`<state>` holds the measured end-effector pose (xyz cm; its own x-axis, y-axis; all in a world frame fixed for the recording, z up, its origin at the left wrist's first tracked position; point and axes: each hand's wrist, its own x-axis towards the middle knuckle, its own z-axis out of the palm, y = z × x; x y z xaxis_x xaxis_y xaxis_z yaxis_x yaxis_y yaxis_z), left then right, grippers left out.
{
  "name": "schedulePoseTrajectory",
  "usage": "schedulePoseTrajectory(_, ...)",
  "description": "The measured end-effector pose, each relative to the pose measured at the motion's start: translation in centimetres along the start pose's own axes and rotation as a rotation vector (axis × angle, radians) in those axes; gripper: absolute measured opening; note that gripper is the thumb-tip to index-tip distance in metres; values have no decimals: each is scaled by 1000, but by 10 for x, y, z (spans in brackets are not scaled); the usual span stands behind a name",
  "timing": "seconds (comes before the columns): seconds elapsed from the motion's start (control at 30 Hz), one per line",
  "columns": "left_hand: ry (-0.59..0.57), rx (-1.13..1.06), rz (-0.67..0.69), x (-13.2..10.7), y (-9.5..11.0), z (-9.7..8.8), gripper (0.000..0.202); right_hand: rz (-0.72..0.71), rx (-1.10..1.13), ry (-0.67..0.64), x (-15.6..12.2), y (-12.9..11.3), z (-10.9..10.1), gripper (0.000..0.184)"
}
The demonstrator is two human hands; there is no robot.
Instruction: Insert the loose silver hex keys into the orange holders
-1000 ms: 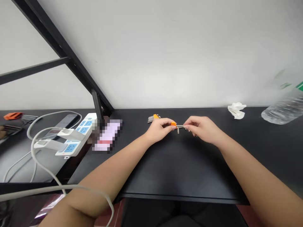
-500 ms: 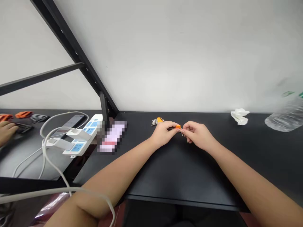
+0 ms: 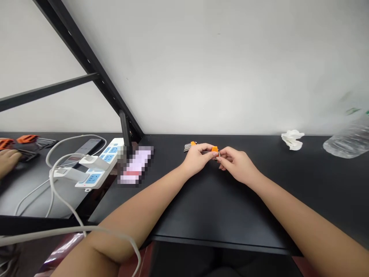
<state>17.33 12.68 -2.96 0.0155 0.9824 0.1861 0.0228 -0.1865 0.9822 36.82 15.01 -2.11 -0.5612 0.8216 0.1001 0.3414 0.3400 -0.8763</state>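
My left hand (image 3: 196,159) is closed around a small orange hex key holder (image 3: 215,149), whose top shows above the thumb and forefinger. From the right, my right hand (image 3: 238,163) pinches the metal end of a hex key (image 3: 218,154) at the holder's side; the fingers cover most of it. Both hands are close together, low over the black table. Just behind my left hand lies a set of silver hex keys (image 3: 188,147) with an orange part, partly hidden by the hand.
A white power strip (image 3: 113,159) with plugs and cables stands left, beside a blurred-out phone-like item (image 3: 137,165). Crumpled tissue (image 3: 292,139) and a clear plastic bottle (image 3: 347,144) are at right. Past the black frame (image 3: 125,129), another person's hand (image 3: 8,161) is near orange-and-metal tools (image 3: 27,139).
The orange holder has tipped up and shows more above my left thumb. My right hand has shifted slightly left, still pinching at its side. The view has moved a little.
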Motion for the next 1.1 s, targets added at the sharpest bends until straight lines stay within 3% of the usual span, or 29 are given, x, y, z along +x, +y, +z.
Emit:
schedulePoseTrajectory(0.33, -34, 186, -40, -1, 1, 1, 39, -106, -25, 55, 0, 8, 3, 27)
schedulePoseTrajectory(0.47, -36, 144, -42, 0, 4, -2, 41, -167, -89, 26, 3, 10, -1, 27)
schedulePoseTrajectory(0.6, 111, 30, 4, 9, 5, -13, 37, -269, -419, 4, 9, 19, -17, 27)
schedulePoseTrajectory(0.73, 218, 9, 23, 18, 1, -25, 30, -266, -771, -66, 14, 34, -33, 21)
schedulePoseTrajectory(1.1, 10, -15, -48, 12, 2, -20, 32, -235, -1078, -135, 11, 11, -23, 19)
